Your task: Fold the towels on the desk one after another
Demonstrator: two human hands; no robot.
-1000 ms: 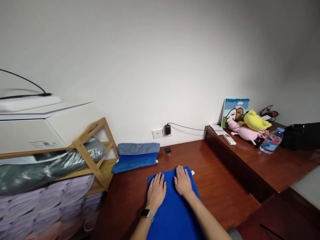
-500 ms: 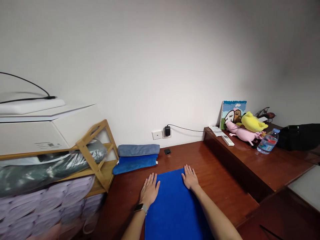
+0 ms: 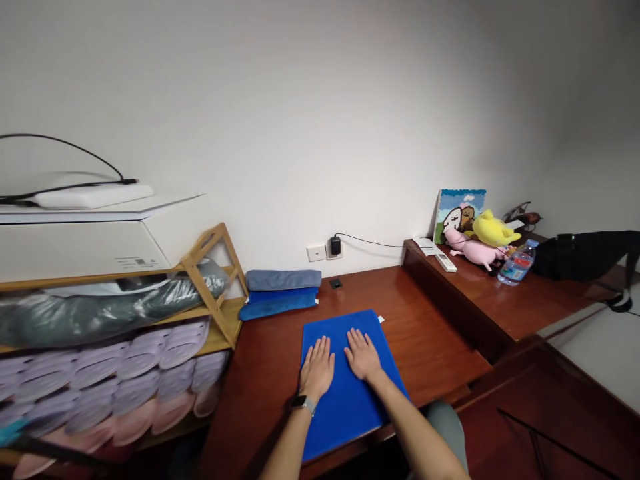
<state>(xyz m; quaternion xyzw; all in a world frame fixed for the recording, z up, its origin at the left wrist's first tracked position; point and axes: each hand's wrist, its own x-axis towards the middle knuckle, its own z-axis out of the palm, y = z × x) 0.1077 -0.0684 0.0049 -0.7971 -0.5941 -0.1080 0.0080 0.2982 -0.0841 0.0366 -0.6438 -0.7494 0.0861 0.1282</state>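
A bright blue towel [image 3: 345, 420] lies flat on the reddish-brown wooden desk [image 3: 250, 400], with a small white tag at its far right corner. My left hand [image 3: 318, 370] rests palm down on the towel's left half, fingers stretched out; a watch [image 3: 303, 403] is on that wrist. On the right half, my right hand [image 3: 363, 355] lies flat too, its fingers a little spread. Neither hand grasps the cloth. Behind them, against the wall, sit several folded towels, a grey one [image 3: 283, 279] on top of blue ones [image 3: 280, 304].
At left stands a wooden shelf [image 3: 210, 287] with lilac and pink clogs [image 3: 135, 360] and a white box [image 3: 85, 243] on top. A raised desk section on the right bears plush toys [image 3: 475, 252], a water bottle [image 3: 518, 263], a remote [image 3: 445, 263] and a black bag [image 3: 585, 257].
Both hands have moved from the towel's far corners inward onto its surface, nearer me. More of the towel, including its near edge, now shows. The view has shifted slightly.
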